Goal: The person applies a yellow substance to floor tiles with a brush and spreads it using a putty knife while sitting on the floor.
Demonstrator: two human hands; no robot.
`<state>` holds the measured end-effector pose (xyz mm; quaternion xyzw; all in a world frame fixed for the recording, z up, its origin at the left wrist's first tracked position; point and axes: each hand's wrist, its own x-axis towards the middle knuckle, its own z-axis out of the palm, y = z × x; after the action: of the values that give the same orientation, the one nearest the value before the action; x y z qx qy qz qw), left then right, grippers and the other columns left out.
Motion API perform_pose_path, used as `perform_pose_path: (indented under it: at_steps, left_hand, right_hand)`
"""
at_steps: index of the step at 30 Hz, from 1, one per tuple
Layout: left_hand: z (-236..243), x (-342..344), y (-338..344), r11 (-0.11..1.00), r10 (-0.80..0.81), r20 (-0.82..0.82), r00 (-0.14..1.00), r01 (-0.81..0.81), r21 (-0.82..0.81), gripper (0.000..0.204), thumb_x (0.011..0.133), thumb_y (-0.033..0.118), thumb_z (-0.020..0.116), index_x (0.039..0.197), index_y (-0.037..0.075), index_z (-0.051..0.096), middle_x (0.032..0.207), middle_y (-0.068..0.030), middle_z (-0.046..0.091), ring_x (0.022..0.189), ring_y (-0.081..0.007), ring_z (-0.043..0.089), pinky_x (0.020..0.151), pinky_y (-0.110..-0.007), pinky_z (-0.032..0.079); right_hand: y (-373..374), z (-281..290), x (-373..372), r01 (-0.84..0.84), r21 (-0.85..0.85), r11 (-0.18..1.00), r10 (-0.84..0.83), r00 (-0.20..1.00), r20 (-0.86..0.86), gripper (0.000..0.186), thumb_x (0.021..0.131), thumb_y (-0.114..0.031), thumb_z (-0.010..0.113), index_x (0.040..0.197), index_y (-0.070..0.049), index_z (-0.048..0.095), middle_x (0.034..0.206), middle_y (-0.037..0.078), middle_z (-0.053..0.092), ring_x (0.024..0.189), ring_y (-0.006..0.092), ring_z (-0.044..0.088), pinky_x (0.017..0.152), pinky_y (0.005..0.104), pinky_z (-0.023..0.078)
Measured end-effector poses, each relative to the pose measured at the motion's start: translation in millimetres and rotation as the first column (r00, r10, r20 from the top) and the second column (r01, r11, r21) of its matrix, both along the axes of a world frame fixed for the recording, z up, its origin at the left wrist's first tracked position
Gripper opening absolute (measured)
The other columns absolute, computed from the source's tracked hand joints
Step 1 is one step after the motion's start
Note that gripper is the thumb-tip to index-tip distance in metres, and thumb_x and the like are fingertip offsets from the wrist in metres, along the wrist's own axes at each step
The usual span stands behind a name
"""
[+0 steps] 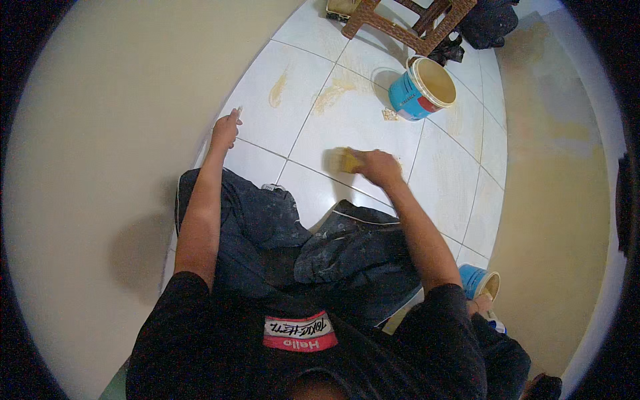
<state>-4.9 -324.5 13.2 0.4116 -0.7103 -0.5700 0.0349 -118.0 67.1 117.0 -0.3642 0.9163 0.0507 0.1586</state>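
My right hand (377,165) grips a yellow sponge (345,160), slightly blurred, low over or on the white tiled floor (313,180) in front of my knees. My left hand (225,130) is out at the left by the wall, closed on a small whitish object (237,112) that is too small to make out. Yellowish smears mark the tiles ahead of me. A blue bucket (413,97) with a pale rim stands upright beyond my right hand, beside a small speckled patch on the tiles.
A brown stool (370,20), a tray (340,8) and dark bags (487,20) are at the top. Plain walls (93,167) flank the floor. At lower right, another person's hand (481,305) is by a second blue bucket (472,280).
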Motion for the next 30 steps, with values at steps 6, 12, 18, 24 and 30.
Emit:
perform_pose_path:
  at_steps: [6,12,18,24,30]
  left_hand:
    - [1.7,4.0,1.4,1.0,-0.009,0.012,1.0,0.009,0.008,0.056,0.096,0.053,0.042,0.095,0.001,0.065,0.054,-0.0011,0.043,0.039,-0.0131,0.04,0.035,-0.031,0.033]
    - [-3.0,5.5,-12.5,0.999,-0.037,-0.019,0.999,0.037,-0.001,0.054,0.097,0.052,0.041,0.094,0.002,0.063,0.052,0.0003,0.041,0.039,-0.0111,0.039,0.036,-0.029,0.033]
    - [-0.1,-2.8,-3.7,0.997,-0.08,0.023,0.997,0.08,-0.011,0.055,0.098,0.053,0.04,0.093,0.003,0.063,0.054,0.0005,0.041,0.041,-0.0112,0.039,0.036,-0.03,0.032]
    - [10.3,-0.4,1.7,0.998,-0.061,0.037,0.997,0.061,0.001,0.052,0.096,0.052,0.043,0.092,0.004,0.061,0.057,-0.0006,0.043,0.044,-0.0119,0.042,0.036,-0.03,0.033]
    - [5.3,8.3,-3.5,0.996,-0.094,0.077,0.993,0.093,0.015,0.038,0.094,0.042,0.051,0.094,0.005,0.056,0.061,-0.0004,0.045,0.043,-0.0104,0.041,0.033,-0.029,0.03]
  right_hand:
    - [-74.2,-53.6,43.0,-0.171,-0.006,0.985,0.168,0.964,0.208,0.049,0.082,-0.034,0.065,0.131,-0.031,0.056,0.1,0.013,0.07,0.086,0.032,0.069,0.076,0.0443,0.056]
    - [22.8,-37.9,-14.2,-0.074,0.033,0.997,0.059,0.942,0.33,0.06,0.071,-0.041,0.077,0.128,-0.04,0.059,0.11,0.013,0.068,0.101,0.0331,0.064,0.09,0.0437,0.049]
    - [108.1,10.7,-58.2,0.061,0.402,0.914,-0.133,0.979,0.153,0.053,0.071,-0.043,0.075,0.122,-0.038,0.063,0.107,0.007,0.07,0.098,0.028,0.066,0.087,0.0423,0.052]
    - [70.7,41.3,-61.9,0.044,0.088,0.995,-0.055,0.99,0.127,0.055,0.071,-0.045,0.075,0.123,-0.033,0.064,0.109,0.009,0.069,0.1,0.0305,0.066,0.089,0.0423,0.052]
    - [-13.0,-5.2,-26.2,0.13,-0.028,0.991,-0.125,0.982,0.139,0.06,0.078,-0.045,0.071,0.134,-0.035,0.054,0.103,0.016,0.069,0.094,0.0344,0.067,0.086,0.044,0.052]
